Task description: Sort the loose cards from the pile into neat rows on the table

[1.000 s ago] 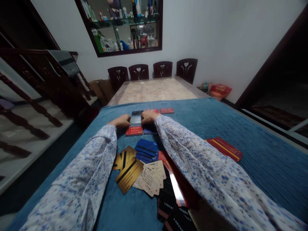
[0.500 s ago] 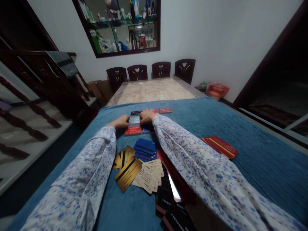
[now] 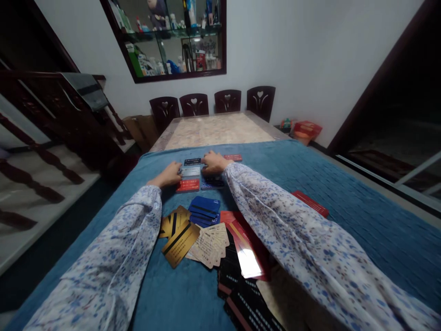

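Observation:
Rows of bank-style cards lie on the blue cloth. My left hand rests at the left edge of a pale silver card, fingertips close to it, not wrapped round it. Just right of that card is my right hand, thumb and forefinger apart, near the end of a black card. A red card and a dark blue card lie nearer to me. Another red card shows beyond my right wrist. Whatever lies under my right hand is hidden.
Closer in are fanned blue cards, gold cards, beige cards, black cards and glossy red cards. A dark red card lies right of my sleeve. Chairs stand beyond the table.
My right hand has come away from the silver card's right edge, slightly up and right. My left hand has drawn a little left from it. The view has shifted slightly.

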Available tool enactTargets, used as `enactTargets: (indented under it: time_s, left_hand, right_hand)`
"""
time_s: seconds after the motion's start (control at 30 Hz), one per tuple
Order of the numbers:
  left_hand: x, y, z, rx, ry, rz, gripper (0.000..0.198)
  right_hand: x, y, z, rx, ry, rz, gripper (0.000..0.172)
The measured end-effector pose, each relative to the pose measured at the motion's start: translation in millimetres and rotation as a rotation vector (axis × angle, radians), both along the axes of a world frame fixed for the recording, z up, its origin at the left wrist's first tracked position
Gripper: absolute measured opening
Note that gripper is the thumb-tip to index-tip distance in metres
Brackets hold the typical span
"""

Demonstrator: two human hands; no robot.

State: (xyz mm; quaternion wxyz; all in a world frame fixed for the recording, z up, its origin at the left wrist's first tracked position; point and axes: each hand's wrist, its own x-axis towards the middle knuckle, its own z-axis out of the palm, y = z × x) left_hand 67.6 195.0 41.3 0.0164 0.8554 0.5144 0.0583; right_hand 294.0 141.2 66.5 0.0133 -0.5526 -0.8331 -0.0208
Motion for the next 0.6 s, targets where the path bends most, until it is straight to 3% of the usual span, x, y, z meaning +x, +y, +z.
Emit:
enactTargets:
  time_s: [0.23,0.6]
  left_hand:
    - [11.9,-19.9,7.1,0.104,-0.088,-0.077,0.037]
    - [56.4,-66.5,14.0,0.151,-0.248,-0.236,0.033]
  right_hand:
    - [20.6,-26.3,15.8,0.026,-0.002,-0.028,0.032]
    - [65.5,-75.9,21.0,0.084,0.034,-0.084,0.031]
